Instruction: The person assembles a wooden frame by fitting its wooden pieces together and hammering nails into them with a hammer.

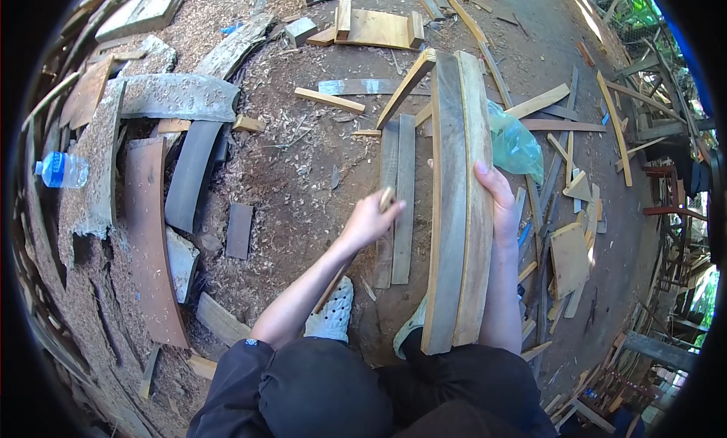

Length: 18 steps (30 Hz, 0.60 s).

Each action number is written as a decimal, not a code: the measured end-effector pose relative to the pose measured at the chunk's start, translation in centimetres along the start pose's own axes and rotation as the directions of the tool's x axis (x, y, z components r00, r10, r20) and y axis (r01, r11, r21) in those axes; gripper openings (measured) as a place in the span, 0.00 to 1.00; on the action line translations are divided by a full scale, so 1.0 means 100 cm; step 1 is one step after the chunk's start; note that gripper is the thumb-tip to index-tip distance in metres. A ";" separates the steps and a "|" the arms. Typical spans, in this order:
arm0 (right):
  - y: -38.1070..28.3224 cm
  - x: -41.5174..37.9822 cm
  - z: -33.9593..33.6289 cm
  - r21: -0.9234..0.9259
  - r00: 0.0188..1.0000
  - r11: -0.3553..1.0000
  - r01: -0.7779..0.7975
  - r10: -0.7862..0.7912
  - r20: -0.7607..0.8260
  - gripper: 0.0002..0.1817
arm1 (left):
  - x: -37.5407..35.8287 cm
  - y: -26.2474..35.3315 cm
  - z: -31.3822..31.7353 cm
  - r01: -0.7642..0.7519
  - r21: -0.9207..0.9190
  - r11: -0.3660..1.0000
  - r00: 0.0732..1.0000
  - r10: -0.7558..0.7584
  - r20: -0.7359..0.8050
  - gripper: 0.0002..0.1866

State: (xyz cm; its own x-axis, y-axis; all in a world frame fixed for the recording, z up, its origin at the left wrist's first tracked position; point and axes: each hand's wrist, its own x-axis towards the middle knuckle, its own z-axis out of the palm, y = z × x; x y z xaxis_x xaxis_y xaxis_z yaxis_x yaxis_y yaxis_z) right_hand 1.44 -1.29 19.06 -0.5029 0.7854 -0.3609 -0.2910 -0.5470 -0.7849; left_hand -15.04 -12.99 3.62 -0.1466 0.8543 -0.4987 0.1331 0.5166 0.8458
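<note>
In the head view, my left hand (pixel 373 220) is closed round a thin wooden stick (pixel 333 288) that slants down toward my shoe. My right hand (pixel 497 197) grips the right edge of a wooden frame (pixel 447 203), its thumb on the front face and the other fingers hidden behind. The frame stands tall against my lap, showing two long boards side by side. A short crosspiece (pixel 407 88) runs off its top end to the left. Two narrow grey boards (pixel 404 203) show behind my left hand.
A green plastic bag (pixel 515 141) lies beyond the frame. At the left are a water bottle (pixel 62 170), a brown plank (pixel 154 241) and a curved grey board (pixel 178 97). Loose wood offcuts (pixel 569 260) lie at the right. Wood shavings cover much of the ground.
</note>
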 end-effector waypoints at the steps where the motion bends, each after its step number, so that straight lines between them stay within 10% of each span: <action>1: 0.000 0.000 -0.002 0.003 1.000 1.000 0.000 0.000 -0.003 0.29 | -0.005 0.024 -0.009 0.013 -0.076 0.997 1.000 -0.014 -0.014 0.23; 8: 0.001 -0.003 -0.003 -0.061 1.000 0.998 0.010 -0.010 0.002 0.26 | -0.038 0.115 -0.027 -0.312 -0.342 0.886 0.950 0.285 -0.128 0.18; 12: 0.002 -0.004 0.000 -0.031 1.000 0.999 0.020 -0.021 -0.010 0.25 | -0.052 0.122 -0.028 -0.228 -0.634 0.739 0.973 0.185 -0.135 0.18; 18: 0.006 -0.009 0.012 -0.077 1.000 0.997 0.003 -0.005 -0.023 0.25 | -0.050 0.132 -0.026 -0.377 -0.522 0.765 0.926 0.313 -0.212 0.27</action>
State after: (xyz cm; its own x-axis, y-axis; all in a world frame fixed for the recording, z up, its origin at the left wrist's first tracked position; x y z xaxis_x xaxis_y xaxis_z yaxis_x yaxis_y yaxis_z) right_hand 0.74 -2.71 19.53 -0.4828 0.7944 -0.3686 -0.2287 -0.5206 -0.8226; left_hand -15.08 -10.65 17.77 -0.3016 0.9403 -0.1574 -0.3547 0.0426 0.9340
